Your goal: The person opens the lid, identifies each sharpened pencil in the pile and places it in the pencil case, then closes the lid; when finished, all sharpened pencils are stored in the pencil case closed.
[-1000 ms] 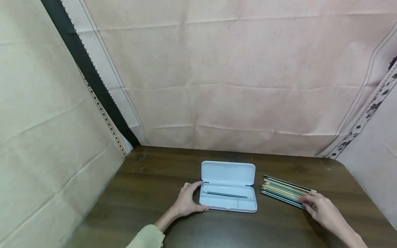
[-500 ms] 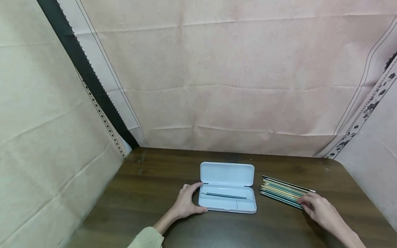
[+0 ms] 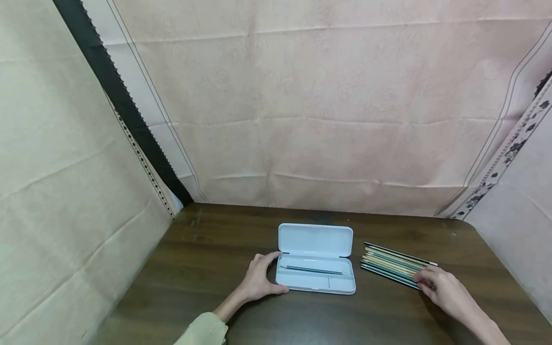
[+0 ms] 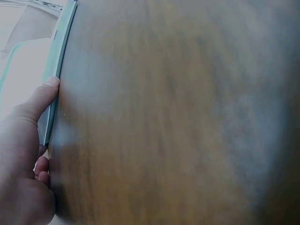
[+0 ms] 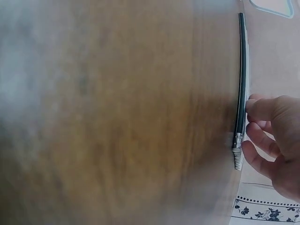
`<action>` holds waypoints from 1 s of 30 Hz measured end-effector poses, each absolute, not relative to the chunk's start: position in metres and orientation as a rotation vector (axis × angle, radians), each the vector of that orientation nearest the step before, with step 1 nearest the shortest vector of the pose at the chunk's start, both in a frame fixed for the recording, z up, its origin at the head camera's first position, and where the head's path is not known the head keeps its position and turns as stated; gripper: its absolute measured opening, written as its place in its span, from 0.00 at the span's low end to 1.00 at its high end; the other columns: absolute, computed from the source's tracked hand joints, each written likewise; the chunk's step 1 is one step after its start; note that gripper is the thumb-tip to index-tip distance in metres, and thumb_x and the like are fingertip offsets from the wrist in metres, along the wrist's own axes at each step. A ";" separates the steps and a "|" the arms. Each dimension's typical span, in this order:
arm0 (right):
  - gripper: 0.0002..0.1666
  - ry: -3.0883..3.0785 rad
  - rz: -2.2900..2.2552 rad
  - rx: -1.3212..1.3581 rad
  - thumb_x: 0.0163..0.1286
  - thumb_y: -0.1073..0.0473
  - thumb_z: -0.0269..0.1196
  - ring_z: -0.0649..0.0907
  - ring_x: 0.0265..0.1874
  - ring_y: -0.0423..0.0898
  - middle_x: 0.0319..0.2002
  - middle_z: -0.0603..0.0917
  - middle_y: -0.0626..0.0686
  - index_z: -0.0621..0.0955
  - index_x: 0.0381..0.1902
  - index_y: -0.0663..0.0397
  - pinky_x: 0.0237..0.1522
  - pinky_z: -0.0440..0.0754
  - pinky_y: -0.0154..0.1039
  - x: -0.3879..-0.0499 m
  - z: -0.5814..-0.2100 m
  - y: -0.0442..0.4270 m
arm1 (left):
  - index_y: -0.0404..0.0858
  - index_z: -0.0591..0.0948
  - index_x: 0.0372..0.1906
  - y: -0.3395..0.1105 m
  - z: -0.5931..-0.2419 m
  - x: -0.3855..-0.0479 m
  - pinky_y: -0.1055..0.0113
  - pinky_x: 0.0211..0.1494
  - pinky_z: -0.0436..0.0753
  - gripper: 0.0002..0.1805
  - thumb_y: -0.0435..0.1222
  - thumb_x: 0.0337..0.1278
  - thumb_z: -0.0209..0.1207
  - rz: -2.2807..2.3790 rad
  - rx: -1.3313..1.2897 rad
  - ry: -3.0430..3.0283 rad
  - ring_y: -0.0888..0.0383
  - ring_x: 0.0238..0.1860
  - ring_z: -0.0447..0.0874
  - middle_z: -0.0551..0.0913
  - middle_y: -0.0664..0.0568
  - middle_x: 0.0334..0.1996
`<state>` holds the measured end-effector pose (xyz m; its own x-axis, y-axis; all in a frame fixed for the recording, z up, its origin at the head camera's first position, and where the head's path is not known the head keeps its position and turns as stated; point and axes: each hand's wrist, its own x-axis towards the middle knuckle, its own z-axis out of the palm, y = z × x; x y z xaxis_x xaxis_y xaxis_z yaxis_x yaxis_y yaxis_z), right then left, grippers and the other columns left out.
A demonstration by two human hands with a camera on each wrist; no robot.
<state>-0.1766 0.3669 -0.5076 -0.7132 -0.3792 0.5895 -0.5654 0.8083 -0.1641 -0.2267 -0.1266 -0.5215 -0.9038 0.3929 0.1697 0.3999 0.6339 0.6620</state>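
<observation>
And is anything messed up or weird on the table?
No, nothing stands out. One pencil lies in the open blue case; the other pencils lie side by side to its right, a bit slanted but tidy.

The case (image 3: 299,281) lay on the table (image 3: 233,230), its lid (image 3: 315,240) at 12 o'clock and one pencil (image 3: 314,270) inside. Touching it at 9 o'clock was the left hand (image 3: 258,281); at 3 lay a row of pencils (image 3: 391,263), the right hand (image 3: 445,293) at the row's 4 o'clock end.
</observation>
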 end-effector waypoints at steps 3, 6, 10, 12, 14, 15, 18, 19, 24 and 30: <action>0.22 -2.450 0.472 0.723 0.39 0.75 0.76 0.73 0.25 0.30 0.27 0.77 0.39 0.84 0.27 0.45 0.26 0.69 0.27 -0.178 -0.508 0.369 | 0.43 0.71 0.71 -0.127 -0.521 -0.228 0.51 0.50 0.69 0.52 0.55 0.37 0.79 -1.147 -0.691 -2.828 0.51 0.52 0.65 0.74 0.48 0.58; 0.22 -2.437 0.484 0.744 0.39 0.74 0.77 0.73 0.25 0.30 0.27 0.76 0.38 0.84 0.27 0.44 0.25 0.68 0.27 -0.180 -0.508 0.369 | 0.43 0.71 0.71 -0.127 -0.521 -0.228 0.51 0.50 0.69 0.52 0.55 0.37 0.78 -1.146 -0.692 -2.830 0.51 0.52 0.65 0.74 0.48 0.59; 0.25 -2.447 0.464 0.730 0.35 0.74 0.79 0.72 0.24 0.30 0.27 0.75 0.35 0.83 0.27 0.42 0.23 0.68 0.30 -0.180 -0.508 0.367 | 0.44 0.71 0.71 -0.126 -0.521 -0.228 0.52 0.51 0.69 0.51 0.56 0.38 0.78 -1.142 -0.691 -2.833 0.52 0.52 0.65 0.74 0.49 0.59; 0.25 -2.471 0.452 0.714 0.35 0.74 0.80 0.72 0.24 0.30 0.27 0.74 0.34 0.84 0.27 0.42 0.22 0.69 0.33 -0.180 -0.507 0.366 | 0.44 0.71 0.71 -0.126 -0.521 -0.228 0.52 0.50 0.69 0.51 0.56 0.38 0.78 -1.139 -0.690 -2.832 0.52 0.52 0.65 0.74 0.49 0.58; 0.25 -2.493 0.443 0.696 0.36 0.73 0.79 0.72 0.25 0.30 0.28 0.74 0.34 0.84 0.27 0.42 0.21 0.70 0.35 -0.179 -0.505 0.365 | 0.44 0.71 0.71 -0.126 -0.521 -0.229 0.52 0.50 0.68 0.51 0.56 0.38 0.78 -1.139 -0.692 -2.830 0.52 0.52 0.65 0.74 0.49 0.59; 0.24 -2.505 0.443 0.687 0.37 0.73 0.79 0.72 0.25 0.30 0.28 0.74 0.33 0.84 0.27 0.41 0.21 0.71 0.36 -0.178 -0.505 0.364 | 0.44 0.71 0.71 -0.126 -0.521 -0.229 0.52 0.50 0.68 0.51 0.56 0.38 0.78 -1.140 -0.692 -2.828 0.52 0.52 0.65 0.74 0.49 0.59; 0.24 -2.534 0.447 0.671 0.39 0.73 0.79 0.72 0.25 0.29 0.28 0.73 0.32 0.84 0.28 0.41 0.20 0.70 0.36 -0.177 -0.505 0.364 | 0.44 0.71 0.71 -0.127 -0.522 -0.229 0.51 0.51 0.68 0.51 0.56 0.38 0.78 -1.143 -0.692 -2.833 0.52 0.52 0.65 0.75 0.49 0.60; 0.24 -2.538 0.446 0.667 0.39 0.73 0.79 0.72 0.25 0.29 0.28 0.73 0.32 0.84 0.28 0.40 0.20 0.70 0.36 -0.176 -0.505 0.363 | 0.44 0.71 0.71 -0.127 -0.522 -0.229 0.51 0.51 0.68 0.51 0.56 0.38 0.78 -1.144 -0.692 -2.836 0.52 0.52 0.65 0.74 0.49 0.60; 0.24 -2.531 0.440 0.678 0.39 0.73 0.78 0.70 0.25 0.30 0.28 0.72 0.33 0.84 0.28 0.40 0.20 0.68 0.36 -0.177 -0.506 0.363 | 0.45 0.71 0.71 -0.127 -0.522 -0.228 0.51 0.51 0.68 0.51 0.57 0.38 0.78 -1.145 -0.688 -2.844 0.52 0.53 0.65 0.74 0.49 0.60; 0.25 -2.528 0.423 0.695 0.37 0.74 0.76 0.69 0.26 0.30 0.27 0.72 0.35 0.83 0.29 0.42 0.20 0.68 0.36 -0.177 -0.507 0.364 | 0.45 0.71 0.71 -0.127 -0.522 -0.229 0.52 0.50 0.68 0.51 0.57 0.39 0.77 -1.146 -0.683 -2.847 0.52 0.52 0.65 0.74 0.49 0.59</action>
<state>-0.1775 0.3641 -0.5074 -0.7552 -0.3948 0.5233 -0.5437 0.8231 -0.1636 -0.2290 -0.1273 -0.5224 -0.9055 0.3945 0.1563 0.3928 0.6400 0.6604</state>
